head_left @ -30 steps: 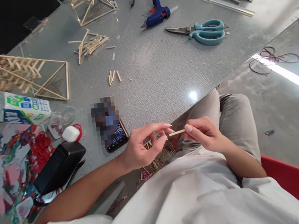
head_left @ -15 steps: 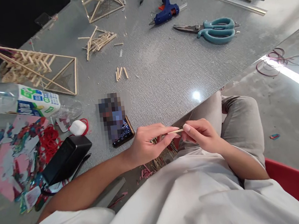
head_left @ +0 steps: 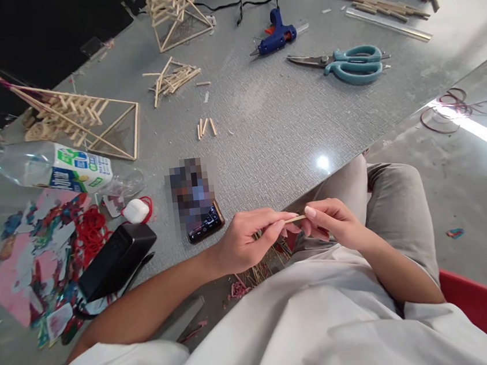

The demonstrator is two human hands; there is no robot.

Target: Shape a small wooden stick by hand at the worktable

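Note:
Between my two hands lies a short, thin wooden stick (head_left: 295,219), held above my lap just off the table's edge. My left hand (head_left: 251,237) pinches one end between thumb and fingers. At the other end, my right hand (head_left: 332,222) grips it with the thumb on top. On the table beyond my left hand is a phone (head_left: 204,218) with a partly blurred screen. Several short stick pieces (head_left: 206,128) lie farther up, below a loose pile of sticks (head_left: 175,78).
A blue glue gun (head_left: 276,37) and teal-handled scissors (head_left: 351,65) lie at the back. Stick-built frames (head_left: 110,130), a plastic bottle (head_left: 80,165), a black box (head_left: 116,260) and coloured scraps (head_left: 43,244) crowd the left. More sticks (head_left: 384,6) lie back right.
The view has shifted slightly, so the table things appear lower and farther right. Both hands still hold the stick, with the left fingers a little closer together around its end.

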